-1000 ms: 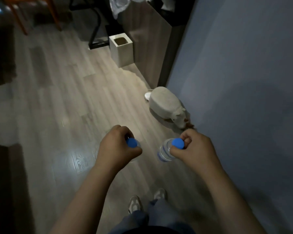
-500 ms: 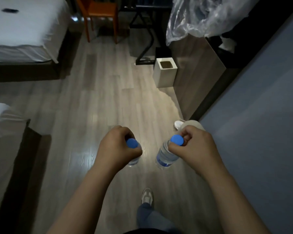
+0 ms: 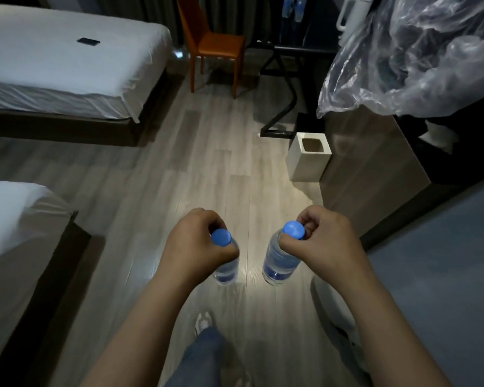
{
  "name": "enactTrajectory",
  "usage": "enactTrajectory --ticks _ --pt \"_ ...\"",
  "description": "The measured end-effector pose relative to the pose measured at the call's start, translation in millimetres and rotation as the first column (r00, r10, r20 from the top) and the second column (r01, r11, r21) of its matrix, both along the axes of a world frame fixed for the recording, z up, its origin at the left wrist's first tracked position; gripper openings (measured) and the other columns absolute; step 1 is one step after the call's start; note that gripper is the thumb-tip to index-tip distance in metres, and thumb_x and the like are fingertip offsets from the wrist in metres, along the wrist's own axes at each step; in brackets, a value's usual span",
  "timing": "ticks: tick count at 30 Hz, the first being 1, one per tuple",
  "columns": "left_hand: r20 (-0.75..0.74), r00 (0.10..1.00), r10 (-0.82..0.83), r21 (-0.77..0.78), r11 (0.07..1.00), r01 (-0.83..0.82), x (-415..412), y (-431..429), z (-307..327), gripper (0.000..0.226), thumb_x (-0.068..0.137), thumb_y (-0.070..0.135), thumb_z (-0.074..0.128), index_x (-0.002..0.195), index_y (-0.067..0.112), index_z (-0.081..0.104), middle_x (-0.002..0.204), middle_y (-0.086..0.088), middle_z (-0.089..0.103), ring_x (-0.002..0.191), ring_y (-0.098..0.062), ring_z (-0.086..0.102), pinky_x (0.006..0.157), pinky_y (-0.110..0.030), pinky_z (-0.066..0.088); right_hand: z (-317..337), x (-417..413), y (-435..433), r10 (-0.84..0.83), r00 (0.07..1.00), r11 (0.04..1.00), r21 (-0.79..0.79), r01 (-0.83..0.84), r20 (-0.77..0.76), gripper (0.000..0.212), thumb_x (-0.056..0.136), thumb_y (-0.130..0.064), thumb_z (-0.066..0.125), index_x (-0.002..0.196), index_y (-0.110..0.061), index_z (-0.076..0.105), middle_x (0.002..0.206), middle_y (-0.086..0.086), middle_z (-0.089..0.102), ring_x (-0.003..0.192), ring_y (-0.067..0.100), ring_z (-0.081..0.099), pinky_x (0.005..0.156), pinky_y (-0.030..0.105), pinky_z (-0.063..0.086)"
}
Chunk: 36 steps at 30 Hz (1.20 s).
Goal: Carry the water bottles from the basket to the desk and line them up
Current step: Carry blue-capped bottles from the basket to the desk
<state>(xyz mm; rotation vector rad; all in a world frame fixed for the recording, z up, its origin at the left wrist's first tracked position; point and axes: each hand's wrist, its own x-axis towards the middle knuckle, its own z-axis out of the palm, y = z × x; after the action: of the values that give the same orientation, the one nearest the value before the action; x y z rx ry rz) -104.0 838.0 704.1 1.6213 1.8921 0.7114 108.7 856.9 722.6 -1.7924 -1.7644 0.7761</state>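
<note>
The fingers (image 3: 217,223) of the left hand (image 3: 196,243) curl tight round the neck of a clear plastic water bottle with a blue screw cap (image 3: 226,268). The right hand (image 3: 326,241) has its fingertips (image 3: 308,220) pinched on the neck of a second clear, blue-capped water bottle (image 3: 278,261). Both bottles hang upright from these grips, near each other but apart, above a grey wood-look floor (image 3: 196,163) and ahead of the person's pale shoe (image 3: 203,321).

Further out on the right stand a white square waste bin (image 3: 309,169) and a wood-grain cabinet (image 3: 375,174) draped with crumpled clear plastic sheeting (image 3: 417,51). On the left are two white-sheeted beds, the nearer (image 3: 9,219) at the frame edge and the farther (image 3: 67,60) with a dark phone (image 3: 88,41) lying on it. At the far end of the room a black metal-legged desk (image 3: 299,48) stands just beside an orange chair (image 3: 215,43).

The task appears to be mid-carry: these two bottles are out of the basket and neither has reached the desk, which is well apart from the hands. Pale blue shapes at the back of the desk may be bottles already delivered, but they are too blurred to tell. No basket can be made out with certainty, so how many bottles remain there is unknown. By this reading, what is left is to cross the floor, stand both bottles on the desk and set them in a row.
</note>
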Motion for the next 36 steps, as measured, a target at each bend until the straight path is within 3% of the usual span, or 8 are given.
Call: enactTrajectory --ticks 8,14,21,31,36 --pt "0.039 0.999 -0.009 0.021 1.0 0.008 -41 117 2 0.018 0.06 0.027 0.071 0.074 0.026 0.06 0.082 0.01 0.059 0.069 -0.008 0.058 0.06 -0.023 0.049 0 -44 114 -0.021 1.0 1.0 0.016 0.021 0.0 0.021 0.06 -0.035 0.072 0.07 -0.022 0.059 0.06 -0.005 0.058 0.055 0.008 0.051 0.052 0.029 0.048" --pt "0.048 0.998 -0.048 0.06 0.997 0.046 -79 210 20 0.019 0.059 0.027 0.072 0.072 0.026 0.059 0.081 0.009 0.057 0.071 -0.008 0.057 0.062 -0.025 0.051 12 -83 198 -0.078 0.997 0.996 0.046 0.079 -0.016 0.019 0.059 -0.033 0.072 0.068 -0.024 0.058 0.058 -0.004 0.056 0.05 0.002 0.048 0.046 0.018 0.041" --pt "0.036 0.998 -0.052 0.09 0.995 0.049 -109 304 28 0.02 0.059 0.027 0.073 0.076 0.027 0.061 0.084 0.012 0.057 0.073 -0.01 0.058 0.062 -0.024 0.049 19 -115 291 -0.076 0.997 0.995 0.065 0.077 -0.014 0.019 0.061 -0.034 0.072 0.068 -0.024 0.058 0.06 -0.004 0.058 0.05 0.004 0.046 0.048 0.025 0.043" --pt "-0.003 1.0 -0.007 0.106 0.994 0.007 -112 457 34 0.018 0.06 0.026 0.075 0.073 0.026 0.063 0.08 0.011 0.057 0.066 -0.009 0.057 0.057 -0.021 0.045 16 -119 453 -0.011 1.0 0.996 0.083 0.011 -0.009 0.022 0.059 -0.039 0.069 0.07 -0.023 0.059 0.06 -0.005 0.06 0.057 0.014 0.056 0.049 0.031 0.051" --pt "-0.003 0.999 0.043 0.131 0.99 -0.042 -103 532 46 0.018 0.06 0.027 0.075 0.073 0.027 0.063 0.08 0.012 0.057 0.066 -0.007 0.057 0.057 -0.02 0.045 29 -106 535 0.026 0.999 0.994 0.109 -0.023 -0.026 0.022 0.056 -0.04 0.068 0.067 -0.025 0.057 0.056 -0.006 0.058 0.052 0.006 0.051 0.045 0.023 0.042"
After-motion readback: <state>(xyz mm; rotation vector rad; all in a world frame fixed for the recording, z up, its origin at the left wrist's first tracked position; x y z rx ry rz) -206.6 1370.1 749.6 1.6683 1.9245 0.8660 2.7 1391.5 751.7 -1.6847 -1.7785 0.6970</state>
